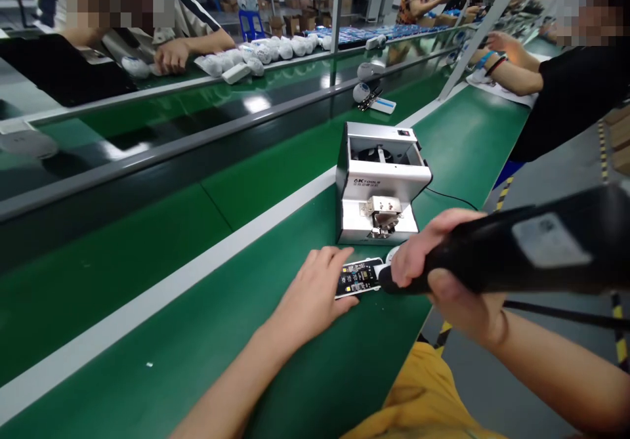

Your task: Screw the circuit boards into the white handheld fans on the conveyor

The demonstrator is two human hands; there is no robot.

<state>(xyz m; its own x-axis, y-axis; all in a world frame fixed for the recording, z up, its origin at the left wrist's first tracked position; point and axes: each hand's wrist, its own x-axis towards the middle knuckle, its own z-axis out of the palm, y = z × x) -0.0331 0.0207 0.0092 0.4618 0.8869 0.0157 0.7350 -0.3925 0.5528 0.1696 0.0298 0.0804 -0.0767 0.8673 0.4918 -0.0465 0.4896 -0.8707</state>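
Observation:
My left hand (pixel 315 291) grips the near-left end of a small white housing with a black circuit board (pixel 358 279) in it, thumb on one side and fingers on the other. It lies flat on the green bench. Wrapped round a black electric screwdriver (pixel 492 252), my right hand (pixel 465 304) holds the tool almost level. Its nose is at the right end of the circuit board; the very tip is hard to make out. Just behind stands a silver screw feeder (pixel 386 176), close to both hands.
A conveyor (pixel 275 163) runs beyond the bench's white strip, carrying a white device with a round head (pixel 361 92). Several wrapped white devices (pixel 266 50) line the far side, near a co-worker's hand (pixel 172 56). Another co-worker's arm (pixel 512 71) is at right. A cable trails from the feeder.

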